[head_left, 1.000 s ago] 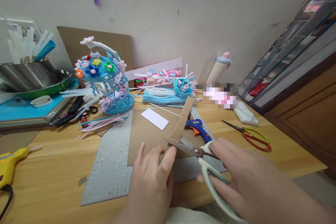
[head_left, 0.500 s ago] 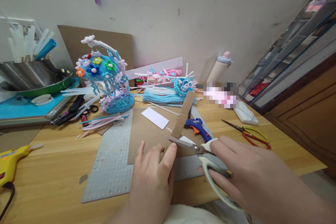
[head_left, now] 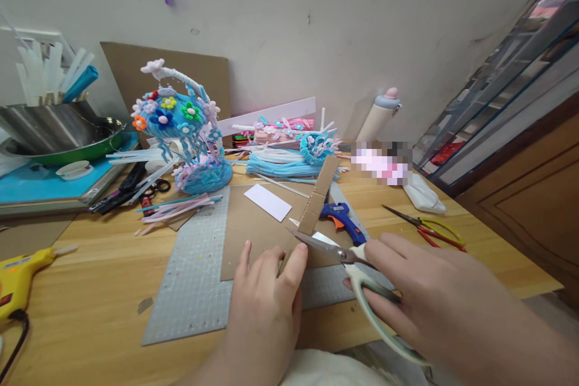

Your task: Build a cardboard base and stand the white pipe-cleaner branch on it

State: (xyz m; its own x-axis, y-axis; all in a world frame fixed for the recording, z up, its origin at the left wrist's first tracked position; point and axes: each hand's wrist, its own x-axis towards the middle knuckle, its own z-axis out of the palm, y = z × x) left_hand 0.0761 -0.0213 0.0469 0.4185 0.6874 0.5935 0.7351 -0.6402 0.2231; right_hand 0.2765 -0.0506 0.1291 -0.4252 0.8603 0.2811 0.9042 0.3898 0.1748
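My left hand point(head_left: 266, 289) pinches the near end of a narrow brown cardboard strip point(head_left: 318, 199) between thumb and fingers, low over a larger cardboard sheet point(head_left: 239, 223). In my right hand point(head_left: 407, 289) are scissors point(head_left: 342, 255) with pale green handles. Their blades lie across the strip, just beyond my left thumb; how far they are parted is hard to see. A white rectangular card point(head_left: 268, 202) rests on the sheet. Another white piece point(head_left: 323, 238) shows partly under the scissors. Beneath the sheet is a grey cutting mat point(head_left: 185, 301).
A blue glue gun point(head_left: 344, 220) lies right of the strip, with red-and-yellow-handled pliers point(head_left: 434, 232) farther right. Left are a yellow glue gun point(head_left: 20, 277) and a pipe-cleaner flower lamp point(head_left: 176, 117). Behind lie blue pipe cleaners point(head_left: 280, 166). A bottle point(head_left: 377, 120) stands against the wall.
Both hands, the strip and the scissors have shifted very slightly to the right. The blades cross the strip at a slightly steeper slant; both grips are unchanged.
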